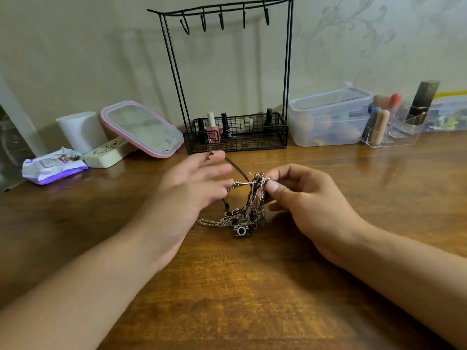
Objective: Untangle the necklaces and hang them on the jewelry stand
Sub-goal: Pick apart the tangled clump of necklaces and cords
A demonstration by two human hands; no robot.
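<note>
Tangled necklaces (254, 205): one knotted bundle of chains and dark cords, lifted at its top, lower loops and a small camera-shaped pendant (241, 230) resting on the wooden table (252, 286), roughly mid-width and nearer the back edge than the front. Right hand (307, 198): fingers curled, thumb and forefinger pinching the top of the bundle. Left hand (192, 183): fingers mostly extended and blurred; fingertips appear to nip one strand drawn sideways from the knot, but the grip cannot be told with certainty. Jewelry stand (227, 77): black wire, upright at the back edge behind the hands, hooks bare, nail polish bottles (217, 128) in its basket base. Toward the back left corner: pink-rimmed mirror (142, 128), wipes packet (54, 166). Toward the back right: clear plastic container (329, 117), acrylic cosmetics organiser (394, 127).
</note>
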